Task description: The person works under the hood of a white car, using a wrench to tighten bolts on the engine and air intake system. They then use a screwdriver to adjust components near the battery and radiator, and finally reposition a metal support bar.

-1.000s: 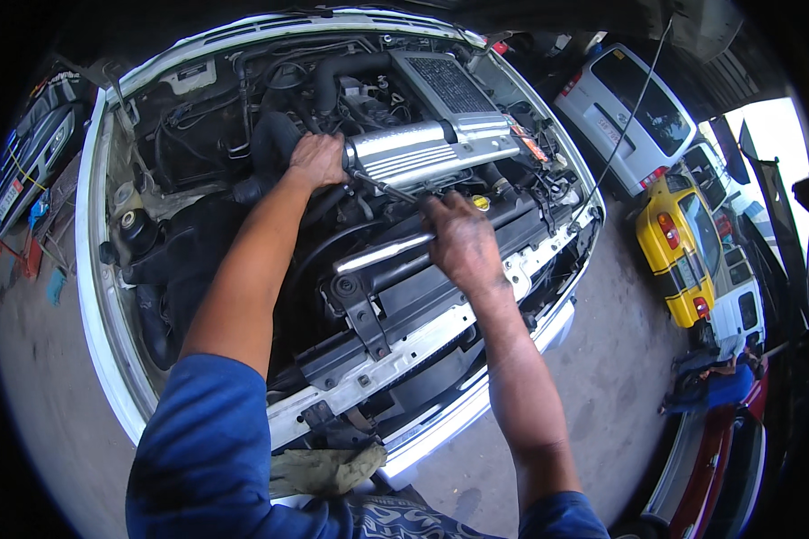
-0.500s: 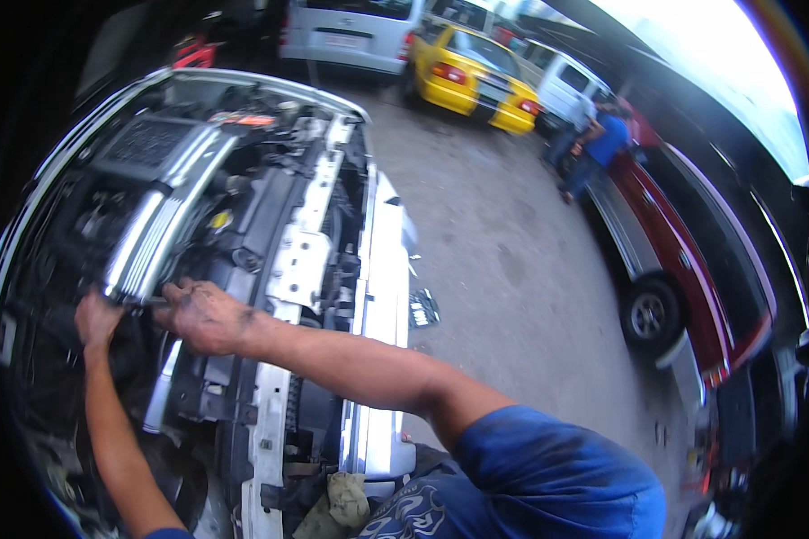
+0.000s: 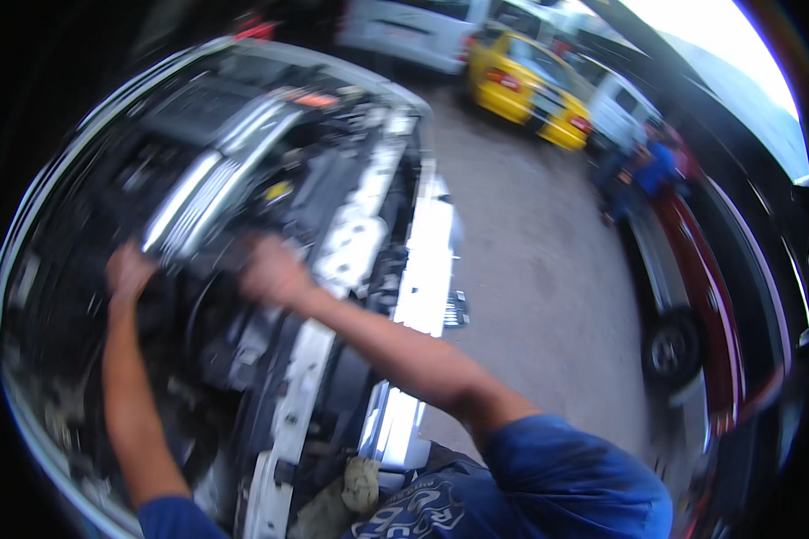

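Observation:
I lean over an open engine bay with a ribbed silver engine cover (image 3: pixel 193 208) on the left. My left hand (image 3: pixel 130 269) is at the near end of this cover, and its fingers are partly hidden and blurred. My right hand (image 3: pixel 279 272) reaches across just to the right of the cover's end, smeared by motion; whether it holds anything cannot be made out. Below it is a dark curved hose (image 3: pixel 193 319). A yellow cap (image 3: pixel 279 190) sits farther back, beyond the right hand.
The white front crossmember (image 3: pixel 355 242) runs between the engine and the bright front panel (image 3: pixel 427 260). A pale crumpled cloth (image 3: pixel 360 485) is by my waist. On the paved floor (image 3: pixel 548 269) stand a yellow car (image 3: pixel 530 94) and a red vehicle (image 3: pixel 719 296), with a person in blue (image 3: pixel 656 166) beside it.
My right hand has moved right, away from the cover's end and my left hand. The whole view has shifted, and a silver tube seen below the right hand no longer shows clearly.

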### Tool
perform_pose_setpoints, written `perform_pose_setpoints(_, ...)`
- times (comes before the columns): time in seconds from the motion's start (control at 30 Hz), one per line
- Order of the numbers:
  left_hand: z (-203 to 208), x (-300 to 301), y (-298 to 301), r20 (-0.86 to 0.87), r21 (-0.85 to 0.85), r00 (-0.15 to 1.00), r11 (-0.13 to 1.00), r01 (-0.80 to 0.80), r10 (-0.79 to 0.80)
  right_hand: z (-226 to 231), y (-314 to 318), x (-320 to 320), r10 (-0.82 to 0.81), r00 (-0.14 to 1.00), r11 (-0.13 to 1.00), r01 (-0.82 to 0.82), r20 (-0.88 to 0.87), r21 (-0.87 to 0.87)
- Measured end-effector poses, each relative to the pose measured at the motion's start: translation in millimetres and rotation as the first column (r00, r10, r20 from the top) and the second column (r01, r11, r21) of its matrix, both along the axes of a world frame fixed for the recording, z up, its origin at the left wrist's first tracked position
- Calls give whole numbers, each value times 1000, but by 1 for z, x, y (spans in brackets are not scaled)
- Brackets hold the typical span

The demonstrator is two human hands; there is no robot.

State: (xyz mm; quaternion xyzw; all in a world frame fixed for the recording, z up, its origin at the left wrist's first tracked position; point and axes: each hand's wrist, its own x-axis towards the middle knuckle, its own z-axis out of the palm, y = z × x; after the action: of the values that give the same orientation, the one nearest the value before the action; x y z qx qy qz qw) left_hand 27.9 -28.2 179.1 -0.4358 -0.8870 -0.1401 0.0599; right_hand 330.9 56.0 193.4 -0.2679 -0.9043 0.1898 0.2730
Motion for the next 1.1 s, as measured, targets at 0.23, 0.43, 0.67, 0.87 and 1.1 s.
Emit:
perform_pose_setpoints(0.23,-9,-15,-8,29,-12,999,1000,28,-28,14,3,-6,65,995,993,-57,78,-106)
perform_pose_setpoints(0.43,-6,-16,-10,17,1,997,997,78,-78,-9,-6,-1,18,993,969,-47,-121,-241)
perform_pose_setpoints(0.67,-3,-14,-12,32,12,996,997,77,-77,6,-2,0,76,994,982,-90,-84,-168)
perform_pose_setpoints(0.87,1,-12,-14,27,14,997,998,69,-69,16,-12,-3,125,990,983,-133,-64,-125)
perform_pose_setpoints(1.1,-4,-18,-13,24,-4,995,995,101,-101,10,-2,1,-22,997,931,48,76,-361)
